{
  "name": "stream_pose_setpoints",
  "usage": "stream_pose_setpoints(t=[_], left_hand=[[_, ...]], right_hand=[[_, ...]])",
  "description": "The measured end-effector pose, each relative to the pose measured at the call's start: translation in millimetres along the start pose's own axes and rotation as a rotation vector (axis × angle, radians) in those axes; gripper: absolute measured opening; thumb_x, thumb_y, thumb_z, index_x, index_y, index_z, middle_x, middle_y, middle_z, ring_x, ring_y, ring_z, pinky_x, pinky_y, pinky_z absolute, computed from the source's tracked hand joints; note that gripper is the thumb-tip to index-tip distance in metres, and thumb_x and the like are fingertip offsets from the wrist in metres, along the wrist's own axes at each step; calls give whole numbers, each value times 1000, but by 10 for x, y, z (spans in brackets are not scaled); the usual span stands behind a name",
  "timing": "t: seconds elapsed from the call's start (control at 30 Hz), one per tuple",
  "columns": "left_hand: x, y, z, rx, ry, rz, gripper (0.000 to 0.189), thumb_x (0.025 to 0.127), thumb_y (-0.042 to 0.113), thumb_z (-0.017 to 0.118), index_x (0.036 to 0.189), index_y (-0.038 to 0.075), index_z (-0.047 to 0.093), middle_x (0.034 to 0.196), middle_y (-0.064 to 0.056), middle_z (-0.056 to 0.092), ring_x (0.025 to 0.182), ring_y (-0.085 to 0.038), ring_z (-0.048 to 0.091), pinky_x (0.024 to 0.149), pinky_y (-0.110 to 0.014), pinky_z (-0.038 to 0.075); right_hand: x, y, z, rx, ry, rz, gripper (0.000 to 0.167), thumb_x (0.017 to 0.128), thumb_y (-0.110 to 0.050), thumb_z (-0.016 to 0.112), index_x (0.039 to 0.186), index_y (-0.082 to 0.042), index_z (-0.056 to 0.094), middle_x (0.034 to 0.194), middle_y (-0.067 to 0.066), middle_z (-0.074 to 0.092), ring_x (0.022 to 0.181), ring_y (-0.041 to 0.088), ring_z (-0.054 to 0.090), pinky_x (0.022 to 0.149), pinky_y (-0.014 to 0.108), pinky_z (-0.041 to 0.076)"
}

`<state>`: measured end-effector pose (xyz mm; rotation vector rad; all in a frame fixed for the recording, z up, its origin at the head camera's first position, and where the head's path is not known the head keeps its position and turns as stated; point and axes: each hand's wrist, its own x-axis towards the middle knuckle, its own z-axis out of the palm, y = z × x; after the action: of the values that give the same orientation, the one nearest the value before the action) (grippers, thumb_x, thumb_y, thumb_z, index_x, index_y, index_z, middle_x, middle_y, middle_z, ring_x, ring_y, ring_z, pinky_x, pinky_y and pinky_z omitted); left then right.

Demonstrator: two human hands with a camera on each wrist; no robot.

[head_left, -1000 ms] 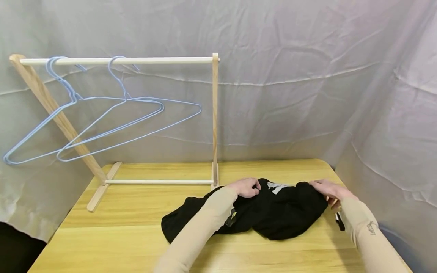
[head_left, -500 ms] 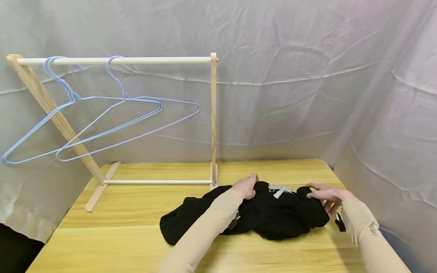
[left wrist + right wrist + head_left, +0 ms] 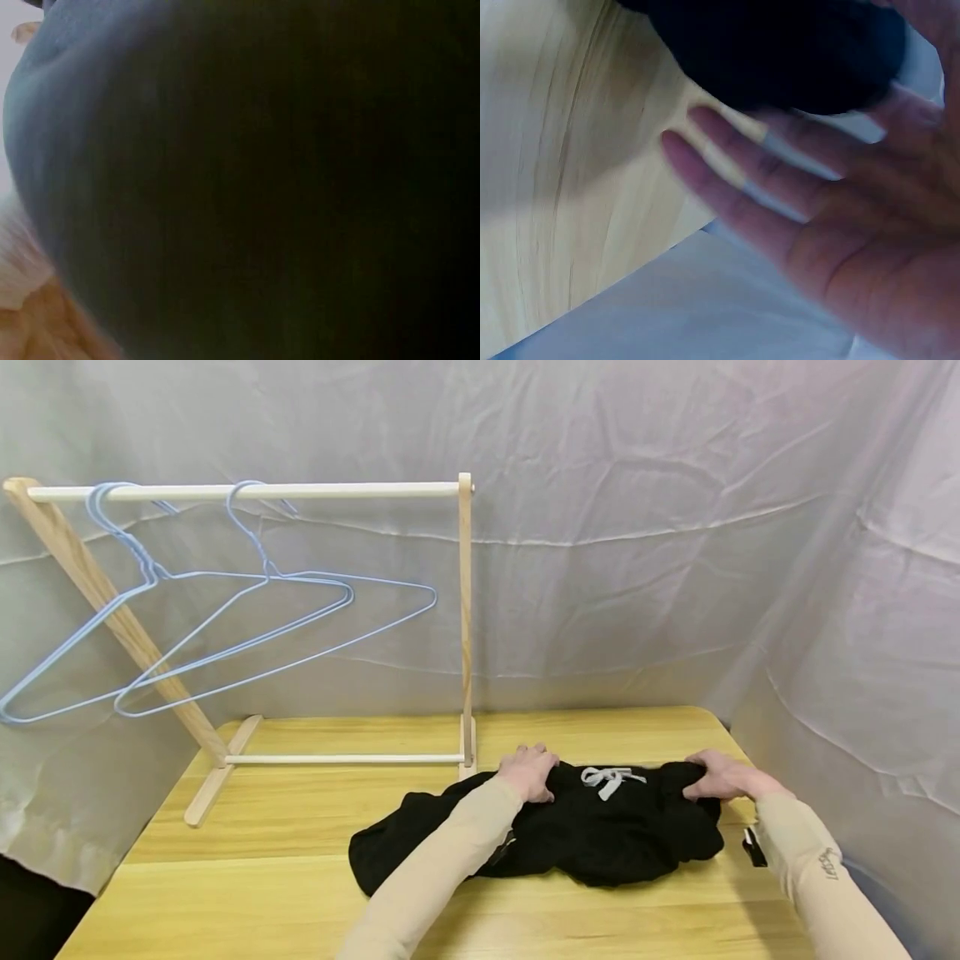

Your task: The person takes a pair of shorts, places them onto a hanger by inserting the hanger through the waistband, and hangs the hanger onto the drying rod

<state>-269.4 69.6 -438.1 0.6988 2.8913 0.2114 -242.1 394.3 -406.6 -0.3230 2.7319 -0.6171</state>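
Note:
A pair of black drawstring pants, bunched so their exact cut is unclear, lies across the table with a pale drawstring bow at the far edge. My left hand grips the waist left of the bow, thumb on the near side and fingers over the far edge. At the right end my right hand pinches the cloth between thumb and forefinger. In the right wrist view its other fingers stretch out beneath the fabric. Dark cloth fills most of the left wrist view.
A wooden rack stands at the back left, its white rail carrying several light-blue hangers. Grey curtains enclose the back and sides of the wooden table.
The right hand has gone from loosely touching the cloth to pinching its upper edge. My left hand has shifted slightly left along the waist, and the bow lies flatter and more exposed.

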Motion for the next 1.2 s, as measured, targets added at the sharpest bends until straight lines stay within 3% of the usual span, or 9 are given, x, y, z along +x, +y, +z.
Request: stream_pose_setpoints(t=[0.1,0.17,0.37,0.53,0.67,0.77,0.83,1.07,1.2], left_hand=[[-52,-90,-46,-31,43,32,49,80,35,85,126,23,69,130,2,67,119,-22,62,87,-42,56],[-95,-157,-90,-85,57,56,48,80,33,85,123,19,72,128,0,70,118,-22,65,91,-38,56],[-262,-372,-316,-230,101,105,45,79,25,84,119,8,73,126,-8,71,121,-28,64,103,-34,51],[-384,-582,-541,-244,206,85,42,78,25,83,114,9,74,120,-10,73,114,-33,65,99,-42,52],[-525,-719,-764,-275,278,63,27,75,22,83,99,12,75,102,-6,75,99,-32,64,88,-44,53],[-668,-809,-942,-275,318,44,22,74,21,81,94,15,73,92,-4,74,89,-30,64,80,-43,53],[-775,-864,-1075,-260,345,32,23,74,20,80,96,17,73,92,-3,74,87,-30,66,78,-44,53],[-1100,-1020,-1617,-244,424,58,22,75,14,75,96,16,73,88,-3,74,77,-27,64,75,-44,53],[-1214,-1116,-1828,-254,470,60,16,77,9,70,92,14,69,81,-5,68,71,-24,57,66,-39,48]], right_hand=[[-13,-11,-47,-109,155,-86,31,71,-12,76,94,7,67,84,13,68,77,20,59,71,32,49],[-34,-50,-88,-162,240,-61,20,72,-14,76,83,-3,64,78,9,63,74,22,55,67,35,45],[-73,-287,-207,-231,409,14,28,79,-22,76,70,-13,51,69,4,48,64,23,45,56,35,33],[-100,-539,-344,-278,521,-56,25,77,-21,79,71,-10,58,69,6,55,61,22,49,56,37,38],[-138,-747,-516,-292,529,-94,26,80,-20,77,90,2,70,87,21,69,76,41,64,70,56,49],[-178,-933,-656,-315,517,-90,38,85,-24,72,107,7,71,105,28,70,95,54,64,79,65,48],[-198,-1074,-745,-327,527,-83,42,87,-27,68,112,7,70,111,30,70,97,56,63,80,66,49],[-217,-1549,-1063,-324,725,-152,35,86,-24,61,101,5,75,105,31,72,83,54,66,74,66,50],[-202,-1813,-1215,-290,797,-204,32,85,-20,59,98,5,75,103,31,72,79,49,67,74,63,51]])
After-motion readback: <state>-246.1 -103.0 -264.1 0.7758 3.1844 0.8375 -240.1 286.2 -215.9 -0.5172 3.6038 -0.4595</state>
